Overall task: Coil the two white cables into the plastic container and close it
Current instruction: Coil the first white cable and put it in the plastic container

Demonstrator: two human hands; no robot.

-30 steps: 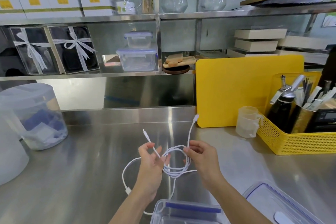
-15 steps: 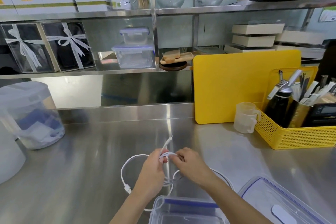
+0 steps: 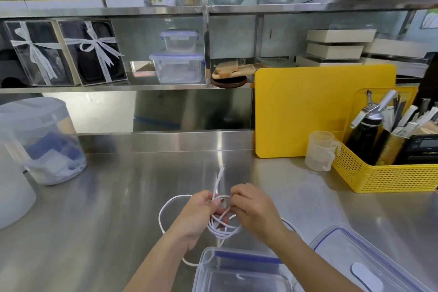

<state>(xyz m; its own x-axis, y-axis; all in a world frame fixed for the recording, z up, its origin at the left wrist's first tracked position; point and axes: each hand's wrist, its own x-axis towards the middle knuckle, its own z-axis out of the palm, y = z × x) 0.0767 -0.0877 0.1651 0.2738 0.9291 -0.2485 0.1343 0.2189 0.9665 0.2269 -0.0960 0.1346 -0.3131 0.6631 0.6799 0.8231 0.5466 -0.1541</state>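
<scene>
Both hands hold a white cable [image 3: 222, 229] above the steel counter. My left hand [image 3: 198, 217] grips the small coil, with one plug end [image 3: 221, 173] sticking up past my fingers. My right hand [image 3: 254, 208] pinches the same bundle from the right. A loose loop [image 3: 166, 206] trails out to the left and another strand runs down toward the open clear plastic container [image 3: 237, 275] at the bottom edge. Its lid [image 3: 360, 263], clear with a blue seal, lies flat to the right of it. I cannot tell the two cables apart.
A yellow cutting board [image 3: 320, 111] leans at the back right, with a small measuring cup [image 3: 320, 152] and a yellow basket [image 3: 384, 173] of tools beside it. A lidded translucent tub [image 3: 42, 140] stands at the left. Shelves above hold boxes and containers.
My hands came together from holding the cable spread apart, and the coil has tightened between them. The plug ends that stood up apart are now down to one above my fingers.
</scene>
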